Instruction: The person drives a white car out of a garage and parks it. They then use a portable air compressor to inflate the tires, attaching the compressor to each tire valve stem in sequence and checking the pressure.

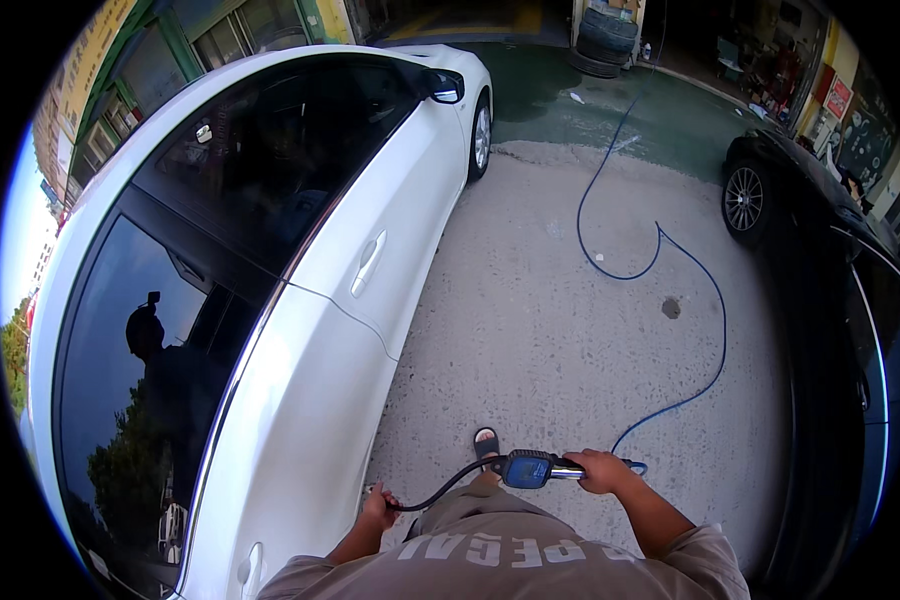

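My right hand [598,471] is closed around the metal handle of a digital tire inflator gauge [526,469], whose screen faces up. From the gauge a short black hose [450,484] curves left to my left hand [379,504], which grips its end low beside the white car [322,360]. A blue air hose [722,330] leaves the handle end and winds over the ground towards the garage. Whether the black hose's tip touches anything is hidden.
A black car [817,300] stands along the right side. Stacked tires [606,41] sit by the garage openings ahead. The white car's front wheel [481,135] and side mirror [444,85] are ahead on the left. Rough concrete [540,315] lies between the cars, with a green painted strip [540,94] beyond.
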Motion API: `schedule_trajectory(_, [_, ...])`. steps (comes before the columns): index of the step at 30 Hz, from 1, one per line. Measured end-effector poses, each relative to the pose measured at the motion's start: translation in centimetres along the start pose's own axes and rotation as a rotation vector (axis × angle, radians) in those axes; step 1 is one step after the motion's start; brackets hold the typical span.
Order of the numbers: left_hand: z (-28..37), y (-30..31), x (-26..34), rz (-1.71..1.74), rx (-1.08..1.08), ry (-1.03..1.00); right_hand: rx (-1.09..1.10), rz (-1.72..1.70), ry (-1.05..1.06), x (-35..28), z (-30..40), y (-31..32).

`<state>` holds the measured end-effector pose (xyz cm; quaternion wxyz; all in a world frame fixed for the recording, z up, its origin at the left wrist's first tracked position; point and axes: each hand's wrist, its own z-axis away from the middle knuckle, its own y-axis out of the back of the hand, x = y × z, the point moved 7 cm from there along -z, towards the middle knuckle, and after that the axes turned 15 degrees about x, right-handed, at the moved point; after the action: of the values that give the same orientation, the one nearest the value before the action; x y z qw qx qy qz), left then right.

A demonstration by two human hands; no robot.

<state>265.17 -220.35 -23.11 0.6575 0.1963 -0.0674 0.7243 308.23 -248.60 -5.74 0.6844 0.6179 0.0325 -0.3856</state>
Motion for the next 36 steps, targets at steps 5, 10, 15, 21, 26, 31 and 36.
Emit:
schedule_trajectory(5, [2.8, -28.0, 11.3, -0.225, -0.185, -0.21, 0.223, -0.074, -0.22, 5.1, -3.8, 10.6])
schedule_trajectory(10, [13.6, -56.2, 21.6, -0.428, -0.396, -0.508, 0.462, -0.285, -0.385, 11.5, -8.9, 15.8])
schedule_trajectory(15, [16.3, -73.9, 26.0, -0.494, -0.406, -0.523, 0.427, -0.405, -0.45, 20.1, -19.9, 21.6])
schedule_trajectory(21, [7.9, -80.5, 30.5, -0.452, -0.285, -0.221, 0.298, -0.371, -0.274, 25.2, -38.9, 36.7])
schedule_trajectory(26, [1.6, -87.1, 33.8, -0.249, -0.225, -0.039, 0.202, -0.178, -0.115, 28.2, -55.5, 47.5])
schedule_trajectory(31, [-4.6, -100.2, 39.2, -0.31, -0.169, 0.018, 0.178, -0.042, -0.045, 32.7, -72.1, 54.3])
schedule_trajectory(36, [-4.1, -117.6, 45.6, -0.552, -0.113, -0.091, 0.182, -0.053, -0.115, 36.2, -84.4, 62.3])
